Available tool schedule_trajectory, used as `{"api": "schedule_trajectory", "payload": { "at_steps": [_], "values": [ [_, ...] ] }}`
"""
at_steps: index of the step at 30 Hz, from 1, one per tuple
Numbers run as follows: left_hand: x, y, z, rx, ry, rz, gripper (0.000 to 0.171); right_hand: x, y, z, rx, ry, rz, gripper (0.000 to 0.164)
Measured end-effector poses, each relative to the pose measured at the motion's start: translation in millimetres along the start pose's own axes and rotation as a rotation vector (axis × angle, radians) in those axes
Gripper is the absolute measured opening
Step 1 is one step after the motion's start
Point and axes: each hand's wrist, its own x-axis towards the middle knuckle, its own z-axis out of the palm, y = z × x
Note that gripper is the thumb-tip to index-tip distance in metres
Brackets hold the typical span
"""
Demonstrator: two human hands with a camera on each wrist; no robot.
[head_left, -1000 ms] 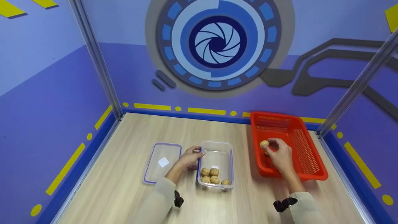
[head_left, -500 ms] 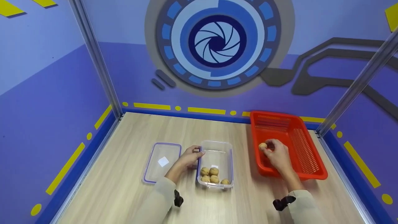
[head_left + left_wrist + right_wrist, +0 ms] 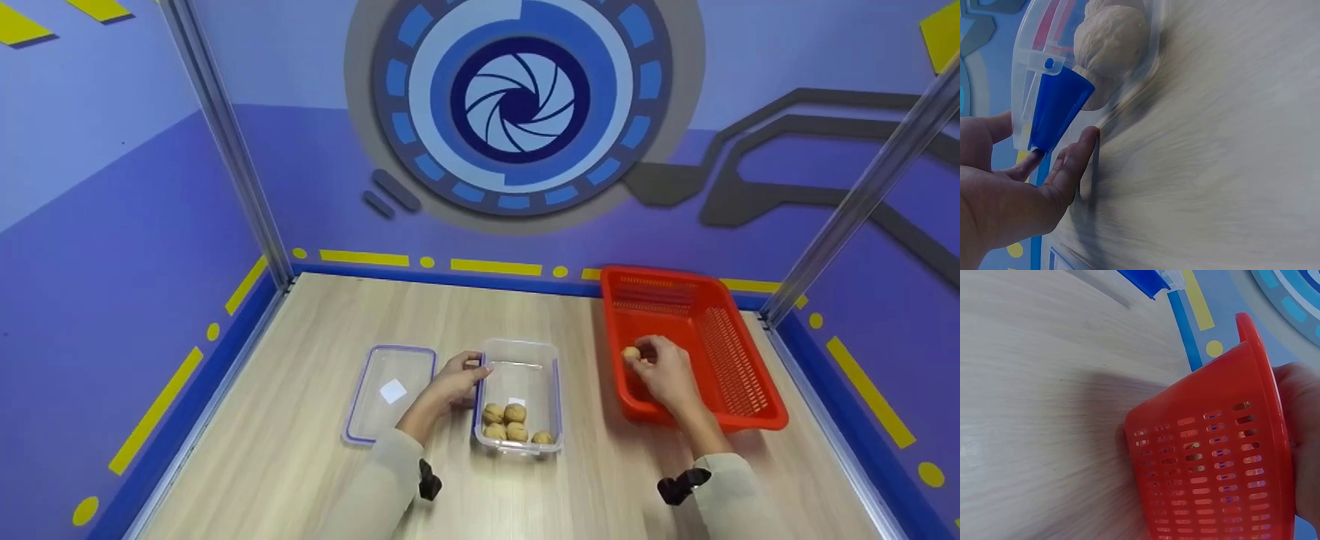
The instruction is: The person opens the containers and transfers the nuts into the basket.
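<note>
In the head view, my left hand [image 3: 454, 381] holds the left side of a clear plastic food container [image 3: 519, 379], its thumb over the rim. Several walnuts [image 3: 515, 413] lie at the container's near end. The left wrist view has the fingers [image 3: 1075, 163] beside and below a blue latch [image 3: 1058, 107], with a walnut [image 3: 1111, 42] showing through the wall. Over at the right, my right hand [image 3: 667, 373] pinches a walnut [image 3: 631, 352] inside the red plastic basket [image 3: 739, 360], near its left wall. In the right wrist view, the basket's slotted side hides most of that hand.
A clear lid [image 3: 379, 416] with a blue-purple edge lies on the wooden table [image 3: 585, 495], left of the container. The basket stands at the back right, close to the back wall [image 3: 517, 232]. Side walls [image 3: 150, 300] border the table.
My right hand and its walnut have shifted slightly left and down within the basket. My left hand keeps its place on the container, and the walnuts there have not moved.
</note>
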Motion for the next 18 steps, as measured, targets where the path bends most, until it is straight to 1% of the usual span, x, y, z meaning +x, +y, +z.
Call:
{"api": "schedule_trajectory", "payload": {
  "at_steps": [4,8,15,18],
  "values": [
    [1.5,-1.8,-0.8,0.024,0.012,-0.002,0.051,1.0,-0.5,0.3,0.009,-0.017,0.009,0.034],
    [2.2,-2.9,-1.9,0.043,0.012,0.016,0.052,0.7,-1.1,0.0,0.014,-0.028,0.012,0.034],
    [0.9,-3.6,-1.9,0.036,0.004,0.011,0.053,-0.2,-0.3,-1.1,0.015,-0.042,0.048,0.037],
    [0.3,-3.1,-1.2,0.039,0.004,0.010,0.052,-1.1,-1.2,-2.2,0.024,-0.040,0.051,0.037]
  ]
}}
